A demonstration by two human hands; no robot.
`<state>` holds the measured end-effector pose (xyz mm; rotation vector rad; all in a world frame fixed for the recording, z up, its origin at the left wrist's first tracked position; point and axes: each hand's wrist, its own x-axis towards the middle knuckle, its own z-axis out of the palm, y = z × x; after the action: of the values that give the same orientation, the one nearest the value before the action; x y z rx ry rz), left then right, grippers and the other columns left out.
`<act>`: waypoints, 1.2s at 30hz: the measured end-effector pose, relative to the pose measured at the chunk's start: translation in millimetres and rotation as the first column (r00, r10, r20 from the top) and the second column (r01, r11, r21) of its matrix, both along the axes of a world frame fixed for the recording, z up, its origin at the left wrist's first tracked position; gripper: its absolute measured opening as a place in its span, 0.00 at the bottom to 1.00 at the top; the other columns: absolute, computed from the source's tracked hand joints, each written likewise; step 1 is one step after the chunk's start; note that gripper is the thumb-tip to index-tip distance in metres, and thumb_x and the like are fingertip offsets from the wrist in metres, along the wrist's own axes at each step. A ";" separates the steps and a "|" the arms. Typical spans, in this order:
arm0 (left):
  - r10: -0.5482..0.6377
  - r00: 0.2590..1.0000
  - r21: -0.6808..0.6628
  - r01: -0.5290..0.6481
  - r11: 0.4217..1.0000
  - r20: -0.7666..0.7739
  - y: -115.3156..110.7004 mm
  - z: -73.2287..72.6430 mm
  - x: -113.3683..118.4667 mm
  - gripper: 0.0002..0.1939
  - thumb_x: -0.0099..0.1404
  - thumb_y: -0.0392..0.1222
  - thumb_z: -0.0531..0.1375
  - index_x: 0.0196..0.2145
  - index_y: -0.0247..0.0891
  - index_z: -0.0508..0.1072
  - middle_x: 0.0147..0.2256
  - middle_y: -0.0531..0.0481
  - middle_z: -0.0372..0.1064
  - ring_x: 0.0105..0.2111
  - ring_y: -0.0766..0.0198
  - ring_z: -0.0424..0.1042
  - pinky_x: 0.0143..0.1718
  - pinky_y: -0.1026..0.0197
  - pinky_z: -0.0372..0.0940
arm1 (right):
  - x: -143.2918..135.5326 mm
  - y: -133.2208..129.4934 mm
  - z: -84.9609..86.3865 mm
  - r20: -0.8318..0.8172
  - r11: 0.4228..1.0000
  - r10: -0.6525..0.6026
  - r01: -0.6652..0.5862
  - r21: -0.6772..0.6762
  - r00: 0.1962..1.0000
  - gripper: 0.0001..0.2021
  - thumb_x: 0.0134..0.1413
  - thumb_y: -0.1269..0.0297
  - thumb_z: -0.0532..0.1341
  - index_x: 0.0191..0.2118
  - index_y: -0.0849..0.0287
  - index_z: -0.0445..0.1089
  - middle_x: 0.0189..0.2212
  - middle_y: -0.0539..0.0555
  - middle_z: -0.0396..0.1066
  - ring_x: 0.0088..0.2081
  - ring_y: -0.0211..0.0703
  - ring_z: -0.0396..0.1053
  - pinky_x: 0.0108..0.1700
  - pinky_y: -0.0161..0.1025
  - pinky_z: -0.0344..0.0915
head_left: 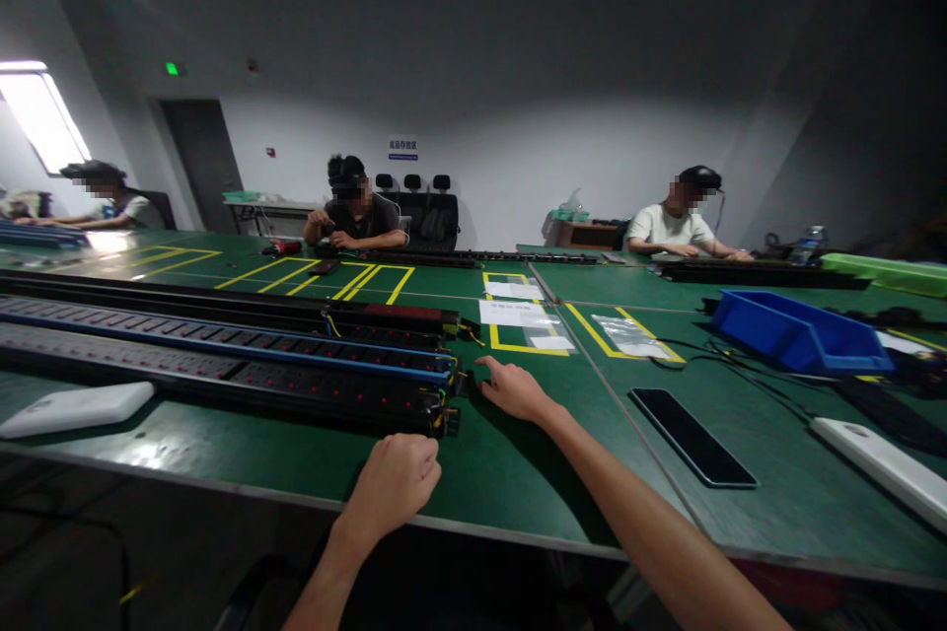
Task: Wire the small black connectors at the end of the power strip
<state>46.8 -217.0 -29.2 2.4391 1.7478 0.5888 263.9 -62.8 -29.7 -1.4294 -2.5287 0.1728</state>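
My left hand (398, 478) is closed in a fist at the table's front edge, just below the end of a long black strip (326, 389) with red dots. Anything inside that fist is hidden. Beside the wired ends of the strips is my right hand (512, 390), its index finger stretched out to the left and the other fingers loosely bent. Nothing shows in it. A second dark strip with a blue edge (355, 363) lies behind the front one. Farther back is another long black strip (392, 314). Small yellow wires (446, 406) stick out at their right ends.
On the green table (592, 473) lie a phone (692, 436), a white power bank (880, 468) with cables, and another white device (78, 406). A blue bin (799, 330) stands right. Papers (518, 314) and a plastic bag (628, 335) lie by yellow tape. Several people work across the table.
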 end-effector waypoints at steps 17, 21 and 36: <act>0.007 1.000 -0.024 -0.006 1.000 0.002 -0.8 4.0 1.2 0.14 0.60 0.30 0.52 0.20 0.38 0.52 0.20 0.55 0.55 0.22 0.68 0.54 0.27 0.59 0.42 | 0.1 0.9 -0.2 -0.001 1.000 0.001 -0.001 -0.017 1.000 0.23 0.64 0.61 0.55 0.63 0.57 0.58 0.38 0.56 0.77 0.42 0.50 0.74 0.37 0.37 0.58; 0.007 1.000 -0.026 -0.007 1.000 -0.006 -1.0 4.2 1.5 0.14 0.60 0.29 0.52 0.20 0.38 0.52 0.20 0.56 0.55 0.22 0.68 0.54 0.27 0.59 0.42 | 0.2 -0.4 1.8 0.001 1.000 -0.006 0.006 -0.023 1.000 0.23 0.64 0.60 0.55 0.62 0.56 0.58 0.39 0.57 0.77 0.42 0.49 0.74 0.37 0.37 0.58; 0.003 1.000 -0.018 -0.003 1.000 0.001 -0.9 3.2 1.3 0.15 0.59 0.28 0.52 0.20 0.38 0.51 0.20 0.56 0.54 0.21 0.68 0.52 0.27 0.59 0.41 | 0.9 0.8 -0.2 -0.012 1.000 0.003 -0.003 -0.018 1.000 0.23 0.64 0.61 0.55 0.62 0.57 0.58 0.39 0.57 0.77 0.42 0.50 0.74 0.38 0.37 0.58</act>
<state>48.1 -217.9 -26.1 2.4237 1.7493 0.5718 264.8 -62.0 -29.9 -1.4265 -2.5262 0.2048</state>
